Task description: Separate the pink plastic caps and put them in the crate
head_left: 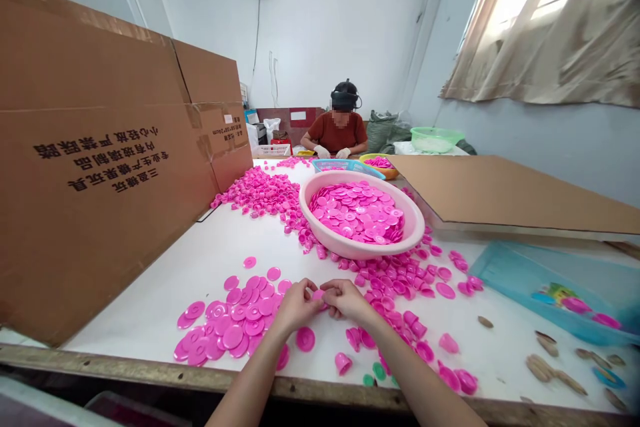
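Note:
My left hand (296,305) and my right hand (346,298) meet over the white table (150,310), fingers pinched together on a small pink plastic piece (319,295) between them. Flat pink discs (235,323) lie in a pile just left of my hands. Small pink cup-shaped caps (400,280) are scattered to the right and behind. A pink basin (320,223) full of pink discs stands behind my hands.
Tall cardboard sheets (100,160) wall the left side; a cardboard slab (500,193) lies at right. A blue tray (550,287) sits at the right edge. Another person (340,130) works at the far end beside baskets. Seed shells (545,363) litter the front right.

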Tool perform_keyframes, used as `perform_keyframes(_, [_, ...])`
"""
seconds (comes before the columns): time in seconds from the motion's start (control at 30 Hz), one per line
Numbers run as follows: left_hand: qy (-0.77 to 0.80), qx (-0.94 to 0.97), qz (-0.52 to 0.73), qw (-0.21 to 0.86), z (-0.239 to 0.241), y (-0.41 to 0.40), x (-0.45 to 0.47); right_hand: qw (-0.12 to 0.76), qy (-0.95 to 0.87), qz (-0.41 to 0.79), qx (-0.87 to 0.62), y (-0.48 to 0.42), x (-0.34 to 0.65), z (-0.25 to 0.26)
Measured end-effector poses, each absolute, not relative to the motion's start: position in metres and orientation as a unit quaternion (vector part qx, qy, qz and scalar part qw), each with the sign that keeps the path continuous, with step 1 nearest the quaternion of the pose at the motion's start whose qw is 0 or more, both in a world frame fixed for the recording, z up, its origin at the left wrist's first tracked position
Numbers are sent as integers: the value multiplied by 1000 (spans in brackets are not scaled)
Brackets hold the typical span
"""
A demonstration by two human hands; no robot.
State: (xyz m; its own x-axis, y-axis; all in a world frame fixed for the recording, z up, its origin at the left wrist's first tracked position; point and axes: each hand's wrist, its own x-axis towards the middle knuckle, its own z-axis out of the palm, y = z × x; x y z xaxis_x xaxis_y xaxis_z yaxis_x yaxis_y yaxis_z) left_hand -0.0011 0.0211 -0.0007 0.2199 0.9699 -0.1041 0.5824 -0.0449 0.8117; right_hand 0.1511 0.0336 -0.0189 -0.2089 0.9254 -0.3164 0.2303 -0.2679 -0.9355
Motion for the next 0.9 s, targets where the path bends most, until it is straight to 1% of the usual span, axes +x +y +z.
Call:
perform_keyframes(0.13, [580, 672, 255, 383, -2, 27, -3, 272, -523, 568, -575, 36, 148, -16])
perform_keyframes(0.2, [594, 678, 240, 360, 0, 33, 2, 257, -517, 568, -586, 37, 146, -15])
perform_keyframes(0.27, [619, 697, 227, 281, 1, 42, 10, 240, -510, 575, -593, 39, 144, -13])
perform_keyframes(0.37, [645, 724, 215, 118, 1, 54, 26, 225, -499, 593, -590, 43, 145, -13])
perform_keyframes(0.43, [651, 731, 195, 56, -3, 57, 34, 220, -487, 616, -579, 45, 147, -13])
perform_keyframes(0.57, [668, 727, 154, 40, -15, 56, 35, 203, -467, 665, -546, 49, 154, -15])
perform_keyframes(0.73, [672, 724, 151, 41, -19, 57, 35, 209, -471, 683, -518, 56, 160, -21])
perform_keyframes(0.83, [669, 727, 155, 19, -11, 59, 41, 210, -486, 668, -523, 56, 156, -19])
perform_keyframes(0.9, [662, 736, 139, 27, 0, 55, 43, 219, -498, 643, -539, 48, 149, -12])
